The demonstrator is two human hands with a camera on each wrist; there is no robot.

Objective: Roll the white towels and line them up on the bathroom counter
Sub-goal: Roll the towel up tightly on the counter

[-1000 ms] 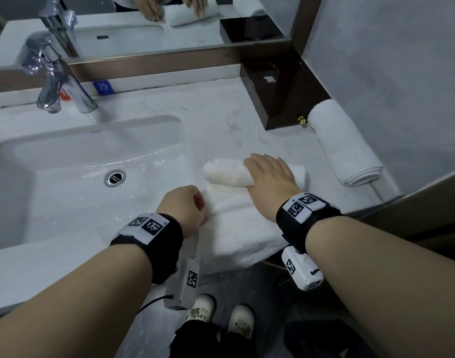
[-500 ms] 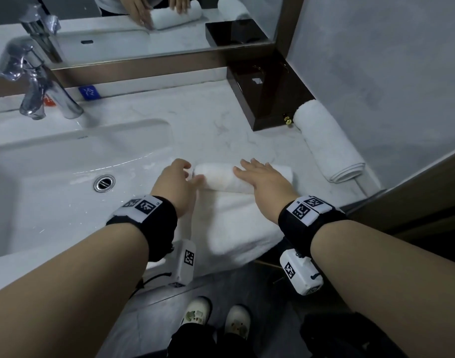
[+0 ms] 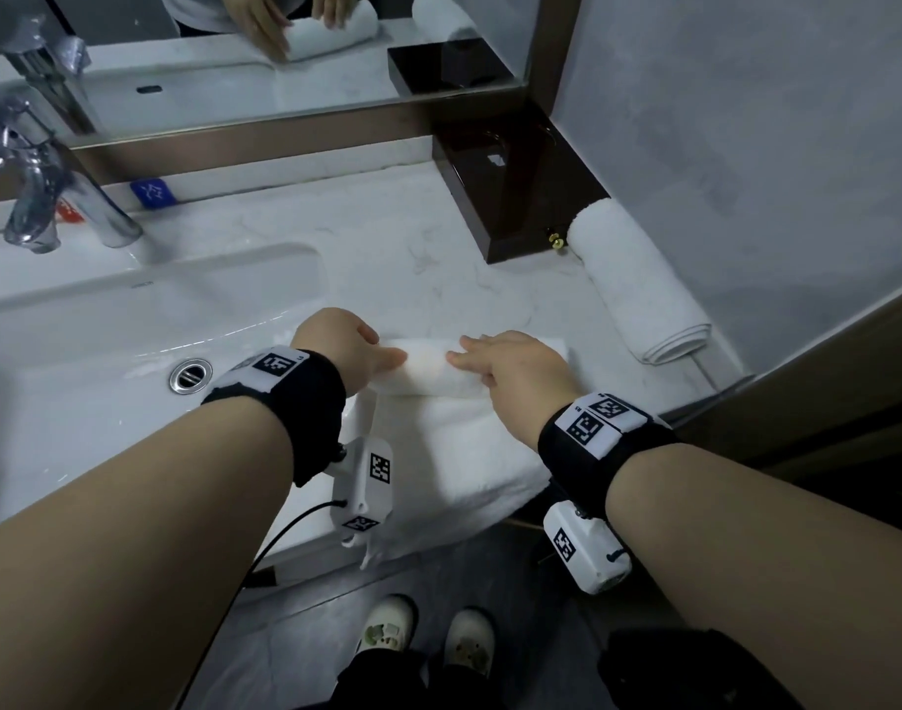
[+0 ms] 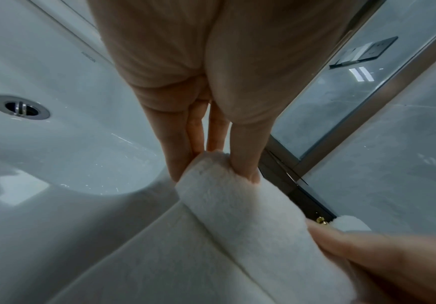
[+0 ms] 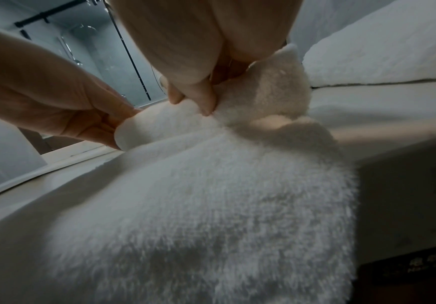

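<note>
One rolled towel (image 3: 638,287) lies finished at right (against the wall), while the left hand (image 3: 343,345) and right hand (image 3: 510,368), fingers curled round it, grip the half-rolled towel (image 3: 438,374) at frame centre.

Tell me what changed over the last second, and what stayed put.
The left hand, a fist beside the flat towel a second ago, moved forward and took hold of the left end of the roll. The right hand kept its grip on the roll, which grew slightly toward the near counter edge. The finished roll by the wall, the dark box and the tap stayed put.
</note>
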